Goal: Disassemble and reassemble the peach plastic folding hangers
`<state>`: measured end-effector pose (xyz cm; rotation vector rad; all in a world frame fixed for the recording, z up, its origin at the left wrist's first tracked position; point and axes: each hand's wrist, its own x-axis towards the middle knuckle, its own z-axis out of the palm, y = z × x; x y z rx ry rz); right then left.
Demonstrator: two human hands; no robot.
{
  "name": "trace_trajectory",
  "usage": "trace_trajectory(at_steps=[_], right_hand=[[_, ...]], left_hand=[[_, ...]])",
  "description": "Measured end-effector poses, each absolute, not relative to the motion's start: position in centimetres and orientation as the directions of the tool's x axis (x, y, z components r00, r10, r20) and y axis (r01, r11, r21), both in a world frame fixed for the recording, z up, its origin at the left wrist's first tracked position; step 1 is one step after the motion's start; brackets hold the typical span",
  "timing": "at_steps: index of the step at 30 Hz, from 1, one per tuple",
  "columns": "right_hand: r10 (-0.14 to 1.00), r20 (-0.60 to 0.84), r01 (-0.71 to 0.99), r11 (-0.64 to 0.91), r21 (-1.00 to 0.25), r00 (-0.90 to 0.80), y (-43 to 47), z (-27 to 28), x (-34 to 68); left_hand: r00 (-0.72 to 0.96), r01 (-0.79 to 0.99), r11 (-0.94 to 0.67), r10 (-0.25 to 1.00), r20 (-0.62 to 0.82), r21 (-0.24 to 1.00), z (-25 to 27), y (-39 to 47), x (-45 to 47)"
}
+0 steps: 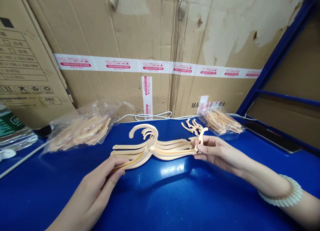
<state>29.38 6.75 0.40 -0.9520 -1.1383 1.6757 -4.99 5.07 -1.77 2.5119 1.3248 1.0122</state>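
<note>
A cream plastic clothes hanger (155, 135) is held level just above the blue table (160, 197), its hook pointing up and curling left. My left hand (102, 184) pinches the end of its left arm between thumb and fingers. At the right arm's tip, my right hand (215, 152) is closed on a small curved cream piece (202, 136), which touches the hanger end. More hangers (130, 146) of the same kind lie stacked directly behind. Beyond my right fingers is a little heap of loose curved pieces (192, 126). Fingertips partly hide both hanger ends.
Clear bags of cream parts stand at the back left (82, 131) and back right (222, 121). A dark flat device (271, 136) lies at the right, a water bottle (12, 129) at the left. A white cable (152, 116) runs along the cardboard wall (120, 88).
</note>
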Motion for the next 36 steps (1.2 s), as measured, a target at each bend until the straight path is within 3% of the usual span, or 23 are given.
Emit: trace_trajectory(at_steps=[12,28,36], right_hand=[[0.893,-0.154,-0.178,-0.249,-0.952,-0.424,6.7,0.4,29.2],[0.982,0.018,-0.038,0.011,-0.999,-0.186,5.7,-0.2,28.2],[0.983,-0.013,-0.139,-0.039,-0.990,-0.181,6.0,-0.1,27.7]], left_hand=[[0.406,0.691,-0.622,0.755,0.515,0.369,-1.8,4.6,-4.9],[0.454,0.672,-0.654,0.735,0.504,0.348,-2.2,4.7,-5.3],[0.433,0.713,-0.611,0.770,0.468,0.344,-2.3,4.7,-5.3]])
